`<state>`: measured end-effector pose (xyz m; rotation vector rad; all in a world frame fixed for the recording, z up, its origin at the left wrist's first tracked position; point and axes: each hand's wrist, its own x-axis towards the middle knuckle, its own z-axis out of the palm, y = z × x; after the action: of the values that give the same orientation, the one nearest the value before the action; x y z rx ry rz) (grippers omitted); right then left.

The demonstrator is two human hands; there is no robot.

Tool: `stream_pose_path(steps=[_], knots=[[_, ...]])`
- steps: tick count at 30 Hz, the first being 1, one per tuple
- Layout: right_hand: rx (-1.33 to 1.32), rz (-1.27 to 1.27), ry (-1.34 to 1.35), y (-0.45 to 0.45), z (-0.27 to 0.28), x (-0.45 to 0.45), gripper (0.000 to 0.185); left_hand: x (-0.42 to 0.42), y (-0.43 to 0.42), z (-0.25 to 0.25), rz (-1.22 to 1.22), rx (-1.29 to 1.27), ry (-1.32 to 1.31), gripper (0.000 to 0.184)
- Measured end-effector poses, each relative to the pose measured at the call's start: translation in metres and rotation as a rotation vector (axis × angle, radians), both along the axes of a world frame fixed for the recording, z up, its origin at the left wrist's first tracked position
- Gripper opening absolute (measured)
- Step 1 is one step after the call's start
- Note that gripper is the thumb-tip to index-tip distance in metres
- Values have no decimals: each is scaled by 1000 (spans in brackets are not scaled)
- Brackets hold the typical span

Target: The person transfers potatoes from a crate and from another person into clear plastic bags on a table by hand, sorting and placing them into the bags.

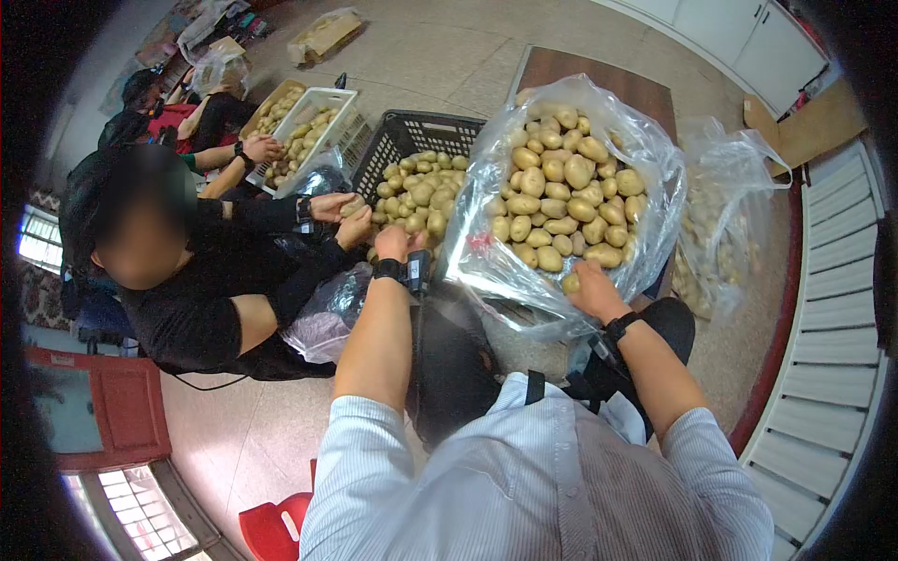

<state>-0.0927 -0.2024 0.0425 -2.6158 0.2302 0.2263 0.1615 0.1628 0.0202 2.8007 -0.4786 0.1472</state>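
Note:
My right hand [599, 294] is closed around a small potato [571, 282] at the near edge of a clear plastic bag [660, 159]. Many potatoes [561, 192] fill the bag, whose mouth is spread wide. To the left, my left hand [397, 245] reaches to the near side of a black crate [393, 140] that holds more potatoes [421, 192]. Its fingers are curled, and what they hold is hidden. Right beside it, a co-worker's hands [352, 221] are at the crate's left side with a potato between them.
A co-worker in black [201, 299] sits close on my left. Beyond, another person's hand rests at a white crate [348, 117] of potatoes. A second plastic bag [720, 206] with potatoes lies right of mine. Behind me to the left is a red stool [271, 528].

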Motion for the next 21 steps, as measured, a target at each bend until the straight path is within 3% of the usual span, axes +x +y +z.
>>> stream_pose_path(steps=[5, 7, 8, 11, 12, 14, 15, 17, 21], knots=[[92, -123, -19, 2, -14, 3, 55, -5, -15, 25, -131, 74, 226, 18], [116, -143, -57, 5, -10, 4, 58, -9, -35, 34, 517, -1398, 887, 19], [143, -156, -98, 7, -6, 6, 61, -9, -38, 30, 512, -1468, 921, 26], [318, -222, -85, 8, 6, 10, 64, -32, -63, 75, 527, -1466, 882, 25], [318, -224, -85, 8, 6, 13, 64, -25, -60, 57, 526, -1465, 883, 25], [685, -409, 27, 10, 11, 19, 64, -17, -64, 44, 297, -1377, 988, 34], [684, -409, 26, 11, 16, 21, 64, -21, -68, 49, 296, -1377, 987, 34], [1212, -601, 151, 14, 29, 20, 54, -35, -84, 67, 299, -1296, 969, 39], [1477, -558, 179, 20, 29, 20, 45, -53, -110, 87, 142, -1168, 1013, 37]])
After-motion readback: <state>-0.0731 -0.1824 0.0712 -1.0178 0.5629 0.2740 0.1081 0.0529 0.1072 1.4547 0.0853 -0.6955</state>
